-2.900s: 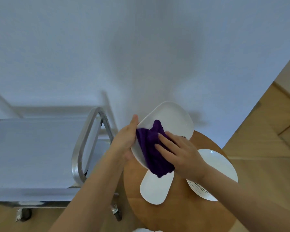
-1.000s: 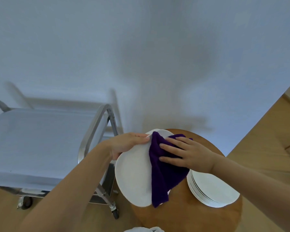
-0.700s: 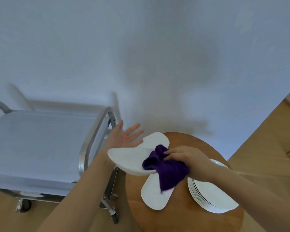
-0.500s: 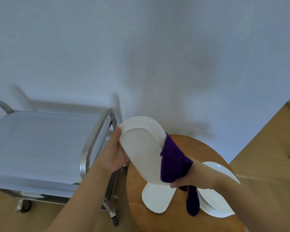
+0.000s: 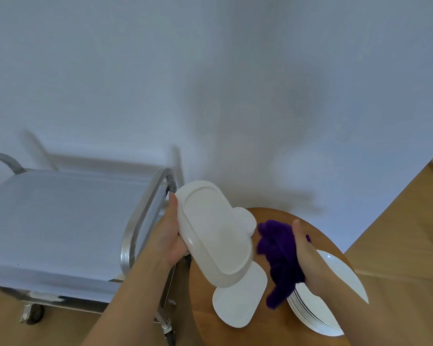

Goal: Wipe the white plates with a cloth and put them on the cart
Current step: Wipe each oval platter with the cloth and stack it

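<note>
Change: a moment ago the cloth (image 5: 279, 255) lay pressed against the held plate (image 5: 214, 233); now it has come away to the right, and the plate is turned so its underside faces the camera.
Meaning: the face looks wiped, so the back is probably next, or the plate is ready for the cart (image 5: 60, 221). I cannot tell which.
Left hand (image 5: 171, 236): clamped on the held plate's left edge, thumb along the rim; the plate is tilted, raised off the round table (image 5: 268, 330), between the cart and the cloth.
Right hand (image 5: 308, 258): closed round the bunched purple cloth, just right of the held plate; whether cloth and plate touch is unclear.
Other plates: an oblong plate (image 5: 239, 300) lies flat on the table under the held one; a stack of round plates (image 5: 323, 305) sits at the table's right side, under the right wrist.
Cart: metal, on wheels, just left of the table; no plates seen on its top shelf.
Room: plain pale wall behind the table, wooden floor to its right.
</note>
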The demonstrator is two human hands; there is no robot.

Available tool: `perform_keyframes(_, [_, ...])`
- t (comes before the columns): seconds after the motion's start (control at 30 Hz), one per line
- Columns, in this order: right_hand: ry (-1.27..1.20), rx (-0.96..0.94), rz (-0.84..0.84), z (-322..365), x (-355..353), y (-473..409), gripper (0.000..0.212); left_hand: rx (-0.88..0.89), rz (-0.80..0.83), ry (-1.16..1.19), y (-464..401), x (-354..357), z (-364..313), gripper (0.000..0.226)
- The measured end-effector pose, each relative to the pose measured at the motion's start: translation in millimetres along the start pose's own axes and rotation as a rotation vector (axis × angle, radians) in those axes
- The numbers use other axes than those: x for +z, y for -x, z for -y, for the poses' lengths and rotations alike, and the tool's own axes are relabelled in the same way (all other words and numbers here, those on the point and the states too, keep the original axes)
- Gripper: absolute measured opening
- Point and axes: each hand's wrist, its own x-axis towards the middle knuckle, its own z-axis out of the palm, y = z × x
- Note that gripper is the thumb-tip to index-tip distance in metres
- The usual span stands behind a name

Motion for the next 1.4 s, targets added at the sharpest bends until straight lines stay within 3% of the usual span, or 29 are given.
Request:
perform_keyframes(0.1, [-0.077,-0.071,-0.110,14,4,-1,0.042,0.010,-0.097,-0.235,0,9,3,0.056])
perform_keyframes(0.17, [-0.099,-0.164,-0.039,25,13,4,0.034,-0.017,-0.092,-0.384,3,20,9,0.073])
perform_keyframes(0.3, [0.093,-0.337,0.162,40,47,19,0.072,-0.111,-0.023,-0.534,6,44,31,0.084])
perform_keyframes(0.4, [0.105,-0.499,0.215,42,77,34,0.080,-0.046,-0.058,-0.464,4,60,47,0.057])
perform_keyframes(0.47, [0.067,-0.497,0.260,40,88,43,0.082,0.015,-0.120,-0.384,0,64,47,0.043])
perform_keyframes(0.63, [0.077,-0.474,0.287,31,96,62,0.081,0.082,-0.179,-0.339,-4,58,29,0.045])
perform_keyframes(0.77, [0.270,-0.262,0.284,-4,90,73,0.068,0.034,-0.328,-0.360,-9,56,1,0.067])
perform_keyframes(0.83, [0.364,-0.166,0.266,-17,83,70,0.067,0.056,-0.296,-0.405,-9,55,-6,0.077])
perform_keyframes(0.93, [0.423,-0.185,0.300,-20,74,68,0.065,0.002,-0.217,-0.498,-2,63,0,0.059])
perform_keyframes(1.07, [0.473,-0.360,0.267,-21,73,58,0.104,-0.178,-0.143,-0.475,10,71,21,0.049])
perform_keyframes(1.17, [0.337,-0.467,0.126,-8,72,46,0.115,-0.246,-0.118,-0.414,21,72,35,0.045])
perform_keyframes(1.23, [0.278,-0.603,0.064,4,73,40,0.097,-0.227,-0.140,-0.402,27,77,40,0.046])
perform_keyframes(1.33, [0.208,-0.752,0.007,17,72,35,0.032,-0.144,-0.200,-0.561,30,77,44,0.054])
perform_keyframes(1.4, [0.188,-0.815,-0.019,26,66,30,0.021,-0.115,-0.172,-0.635,32,73,45,0.059])
